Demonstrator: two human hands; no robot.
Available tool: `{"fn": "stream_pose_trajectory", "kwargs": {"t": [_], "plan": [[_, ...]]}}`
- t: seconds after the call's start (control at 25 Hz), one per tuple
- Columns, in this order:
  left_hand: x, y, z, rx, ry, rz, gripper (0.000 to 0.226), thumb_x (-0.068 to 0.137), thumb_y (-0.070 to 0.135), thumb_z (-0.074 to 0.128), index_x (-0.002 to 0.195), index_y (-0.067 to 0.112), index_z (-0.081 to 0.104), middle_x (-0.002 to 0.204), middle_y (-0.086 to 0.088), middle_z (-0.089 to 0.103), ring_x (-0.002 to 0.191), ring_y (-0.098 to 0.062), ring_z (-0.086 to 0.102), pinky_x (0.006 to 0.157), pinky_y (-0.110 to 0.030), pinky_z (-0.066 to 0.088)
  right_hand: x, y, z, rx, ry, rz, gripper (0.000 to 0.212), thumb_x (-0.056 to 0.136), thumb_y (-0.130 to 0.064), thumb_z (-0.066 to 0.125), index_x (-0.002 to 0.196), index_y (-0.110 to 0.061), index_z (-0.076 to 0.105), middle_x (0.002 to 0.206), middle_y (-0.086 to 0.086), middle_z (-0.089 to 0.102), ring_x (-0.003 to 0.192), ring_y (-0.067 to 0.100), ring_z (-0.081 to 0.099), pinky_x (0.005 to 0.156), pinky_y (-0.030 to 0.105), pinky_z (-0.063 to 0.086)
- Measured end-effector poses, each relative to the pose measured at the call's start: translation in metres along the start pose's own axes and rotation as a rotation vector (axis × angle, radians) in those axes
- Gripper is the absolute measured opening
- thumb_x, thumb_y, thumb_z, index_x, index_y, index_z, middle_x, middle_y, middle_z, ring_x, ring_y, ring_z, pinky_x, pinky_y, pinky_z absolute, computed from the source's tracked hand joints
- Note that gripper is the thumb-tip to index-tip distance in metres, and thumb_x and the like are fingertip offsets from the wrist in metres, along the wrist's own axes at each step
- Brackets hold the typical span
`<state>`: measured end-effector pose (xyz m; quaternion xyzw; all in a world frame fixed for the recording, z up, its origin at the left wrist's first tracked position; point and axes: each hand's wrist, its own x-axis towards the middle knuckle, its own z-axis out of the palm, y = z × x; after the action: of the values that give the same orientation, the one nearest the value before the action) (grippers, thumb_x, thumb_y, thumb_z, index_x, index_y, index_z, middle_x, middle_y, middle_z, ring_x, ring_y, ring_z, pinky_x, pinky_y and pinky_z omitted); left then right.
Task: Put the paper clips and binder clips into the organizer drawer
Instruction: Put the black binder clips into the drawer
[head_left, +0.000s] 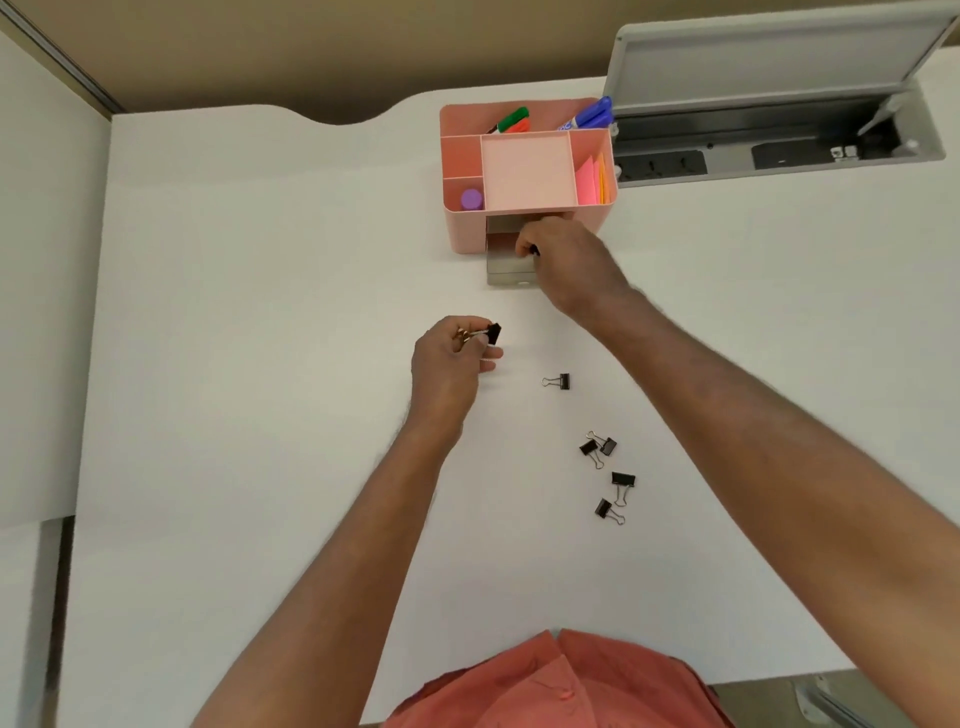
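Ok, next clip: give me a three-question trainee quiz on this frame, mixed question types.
1. True or false: the drawer of the pink organizer is pulled out.
2. How many binder clips lie loose on the table, in neither of the hands?
3. Which of the hands is over the drawer: A) left hand B) right hand?

Key
1. True: the drawer stands out from the organizer's front.
2. Five: a lone binder clip and a group of four nearer the person.
3. B: it holds something small and dark there, while the left hand pinches a black binder clip above the table.
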<state>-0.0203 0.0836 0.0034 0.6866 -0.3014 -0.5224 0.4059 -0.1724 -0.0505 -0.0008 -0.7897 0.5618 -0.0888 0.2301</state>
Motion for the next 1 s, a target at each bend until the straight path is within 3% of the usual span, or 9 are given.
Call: {"fn": "stream_pose_trajectory", "kwargs": {"t": [0.12, 0.28, 0.48, 0.56, 0.68, 0.8, 0.92, 1.0], "plan": [[0.018, 0.014, 0.001, 0.040, 0.055, 0.044, 0.020, 0.099, 0.003, 0.056, 0.104, 0.012, 0.073, 0.096, -0.005, 0.076, 0.083, -0.013, 0.076, 0.083, -0.029, 0.061, 0.002, 0.008, 0.007, -0.006, -0.013, 0.018, 0.030, 0.094, -0.010, 0.046, 0.113, -0.019, 0.068, 0.120, 0.008, 0.067, 0.105, 0.027, 0.061, 0.087, 0.041, 0.053], [0.047, 0.036, 0.014, 0.195, 0.082, 0.165, 0.019, 0.097, 0.006, 0.060, 0.105, 0.014, 0.076, 0.097, -0.002, 0.074, 0.075, -0.013, 0.075, 0.081, -0.031, 0.062, -0.001, 0.013, 0.003, 0.043, -0.008, -0.032, 0.029, 0.097, -0.007, 0.051, 0.116, -0.019, 0.069, 0.120, 0.003, 0.068, 0.105, 0.022, 0.062, 0.088, 0.038, 0.054], [0.075, 0.057, 0.038, 0.634, 0.092, 0.393, 0.020, 0.094, 0.019, 0.066, 0.110, 0.025, 0.076, 0.111, 0.007, 0.073, 0.098, -0.016, 0.068, 0.082, -0.034, 0.055, -0.039, 0.025, 0.001, 0.262, 0.309, 0.051, 0.024, 0.096, -0.004, 0.053, 0.105, -0.016, 0.072, 0.108, 0.000, 0.068, 0.098, 0.014, 0.064, 0.086, 0.032, 0.055], [0.084, 0.060, 0.046, 0.835, 0.118, 0.413, 0.020, 0.094, 0.025, 0.063, 0.110, 0.031, 0.074, 0.114, 0.009, 0.072, 0.102, -0.021, 0.066, 0.077, -0.032, 0.050, -0.064, 0.027, 0.008, 0.326, 0.352, 0.103, 0.022, 0.095, -0.003, 0.053, 0.101, -0.015, 0.071, 0.105, -0.001, 0.066, 0.097, 0.012, 0.064, 0.086, 0.034, 0.056], [0.095, 0.056, 0.055, 1.042, 0.143, 0.405, 0.023, 0.094, 0.021, 0.056, 0.109, 0.029, 0.072, 0.109, 0.004, 0.072, 0.097, -0.029, 0.066, 0.068, -0.032, 0.038, -0.105, 0.027, 0.019, 0.397, 0.314, 0.171, 0.021, 0.096, -0.002, 0.055, 0.101, -0.015, 0.071, 0.106, -0.003, 0.065, 0.096, 0.009, 0.064, 0.087, 0.032, 0.057], [0.098, 0.047, 0.056, 1.100, 0.123, 0.418, 0.029, 0.093, 0.017, 0.051, 0.112, 0.029, 0.070, 0.107, 0.001, 0.072, 0.098, -0.031, 0.065, 0.067, -0.032, 0.034, -0.142, 0.034, 0.028, 0.457, 0.240, 0.293, 0.021, 0.098, -0.005, 0.057, 0.104, -0.019, 0.070, 0.109, -0.008, 0.064, 0.099, 0.004, 0.065, 0.090, 0.028, 0.056], [0.093, 0.044, 0.053, 1.094, 0.124, 0.461, 0.024, 0.094, 0.019, 0.045, 0.103, 0.027, 0.066, 0.101, 0.002, 0.069, 0.093, -0.033, 0.064, 0.064, -0.033, 0.037, -0.175, 0.039, 0.035, 0.501, 0.210, 0.396, 0.023, 0.098, -0.005, 0.056, 0.105, -0.022, 0.070, 0.110, -0.011, 0.064, 0.100, -0.001, 0.063, 0.093, 0.026, 0.055], [0.076, 0.040, 0.052, 1.036, 0.103, 0.588, 0.024, 0.096, 0.021, 0.047, 0.109, 0.028, 0.065, 0.113, 0.004, 0.065, 0.096, -0.027, 0.065, 0.063, -0.034, 0.047, -0.195, 0.038, 0.037, 0.496, 0.189, 0.422, 0.023, 0.098, -0.006, 0.056, 0.105, -0.023, 0.069, 0.110, -0.012, 0.063, 0.099, -0.001, 0.063, 0.091, 0.025, 0.055]]}}
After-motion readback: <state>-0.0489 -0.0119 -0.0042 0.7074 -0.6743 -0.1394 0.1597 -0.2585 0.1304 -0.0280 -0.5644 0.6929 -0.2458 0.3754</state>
